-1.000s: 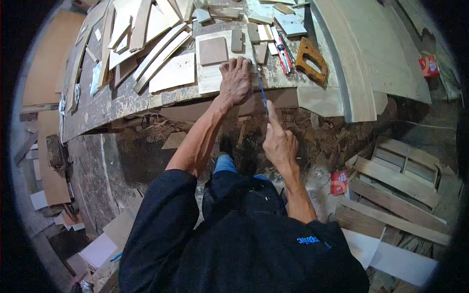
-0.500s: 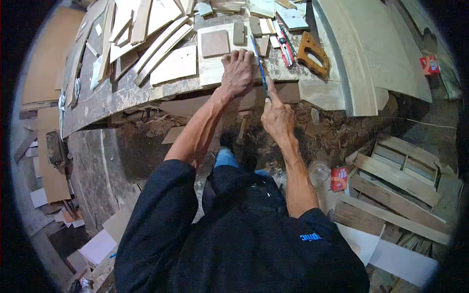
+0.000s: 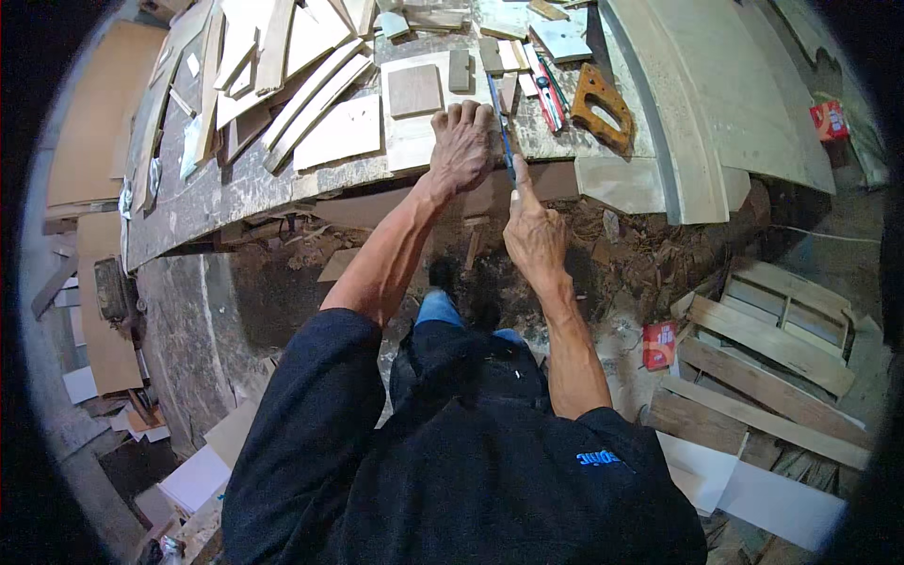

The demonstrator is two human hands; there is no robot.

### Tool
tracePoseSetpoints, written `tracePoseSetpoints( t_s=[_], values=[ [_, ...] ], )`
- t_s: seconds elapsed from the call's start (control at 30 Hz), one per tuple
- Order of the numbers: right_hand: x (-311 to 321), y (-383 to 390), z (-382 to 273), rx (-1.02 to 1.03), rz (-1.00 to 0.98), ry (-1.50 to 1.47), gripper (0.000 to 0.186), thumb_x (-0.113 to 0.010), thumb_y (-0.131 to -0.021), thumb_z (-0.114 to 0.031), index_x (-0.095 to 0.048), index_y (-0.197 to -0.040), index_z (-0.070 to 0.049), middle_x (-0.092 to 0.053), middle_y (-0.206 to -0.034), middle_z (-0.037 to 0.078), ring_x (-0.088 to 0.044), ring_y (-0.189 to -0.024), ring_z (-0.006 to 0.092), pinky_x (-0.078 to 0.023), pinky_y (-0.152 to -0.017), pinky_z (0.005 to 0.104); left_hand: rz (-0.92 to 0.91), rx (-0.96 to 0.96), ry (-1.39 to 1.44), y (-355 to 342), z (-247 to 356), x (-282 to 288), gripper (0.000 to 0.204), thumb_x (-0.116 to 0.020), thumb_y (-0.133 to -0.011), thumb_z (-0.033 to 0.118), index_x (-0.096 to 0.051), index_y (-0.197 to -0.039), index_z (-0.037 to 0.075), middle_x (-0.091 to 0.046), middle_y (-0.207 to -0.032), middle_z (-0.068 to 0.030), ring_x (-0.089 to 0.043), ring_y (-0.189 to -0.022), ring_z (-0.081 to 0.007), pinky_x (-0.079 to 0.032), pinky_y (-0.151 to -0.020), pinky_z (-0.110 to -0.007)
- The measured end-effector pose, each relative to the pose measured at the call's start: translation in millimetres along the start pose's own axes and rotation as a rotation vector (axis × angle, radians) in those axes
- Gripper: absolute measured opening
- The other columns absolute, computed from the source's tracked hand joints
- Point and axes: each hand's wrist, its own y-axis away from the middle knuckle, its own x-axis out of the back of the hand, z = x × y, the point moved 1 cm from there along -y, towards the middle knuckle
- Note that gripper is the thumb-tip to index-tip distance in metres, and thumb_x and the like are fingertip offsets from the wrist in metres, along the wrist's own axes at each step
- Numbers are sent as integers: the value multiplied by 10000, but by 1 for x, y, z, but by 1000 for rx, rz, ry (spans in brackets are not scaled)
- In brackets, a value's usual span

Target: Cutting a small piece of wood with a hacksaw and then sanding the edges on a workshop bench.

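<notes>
My left hand (image 3: pixel 461 146) presses down at the near edge of the workbench with its fingers curled under. It rests at the corner of a pale board (image 3: pixel 405 141), and whatever lies beneath the fingers is hidden. Just to its right, my right hand (image 3: pixel 535 226) grips a long, narrow blue tool (image 3: pixel 506 141), seen edge-on and pointing away from me; its exact kind is unclear. The forefinger stretches along the tool's top. Beyond the left hand, a square brown wood piece (image 3: pixel 415 91) and a small grey-brown block (image 3: pixel 459 71) lie on the board.
A wooden-handled saw (image 3: pixel 603 108) and a red utility knife (image 3: pixel 548 102) lie right of my hands. Wood strips and offcuts (image 3: pixel 315 104) crowd the bench's left. A long panel (image 3: pixel 697 113) stands at right. Slatted wooden frames (image 3: pixel 772 339) and a red packet (image 3: pixel 658 345) are on the floor.
The whole view has shifted slightly. Both hands keep almost the same places and grips, and the blue tool's far tip sits a little nearer to me.
</notes>
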Motion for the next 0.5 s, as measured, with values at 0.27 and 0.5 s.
tracePoseSetpoints(
  t_s=[0.27, 0.5],
  values=[
    [23, 38, -9, -67, -84, 102, 587, -486, -979, -178, -327, -1536, -273, -606, -605, 264, -645, -602, 439, -489, -573, 548, 76, -27, -42, 2, -10, 0, 440, -566, -814, 173, -467, -1233, 85, -466, -1150, -126, -430, -1117, -314, -297, -963, -479],
    [8, -2, -13, -15, -41, 30, 594, -515, -968, -147, -341, -1531, -230, -603, -596, 242, -635, -557, 419, -476, -532, 524, 8, 29, -27, 2, -8, -3, 459, -553, -811, 135, -455, -1257, 91, -463, -1183, -116, -413, -1176, -311, -275, -1016, -486]
  ],
)
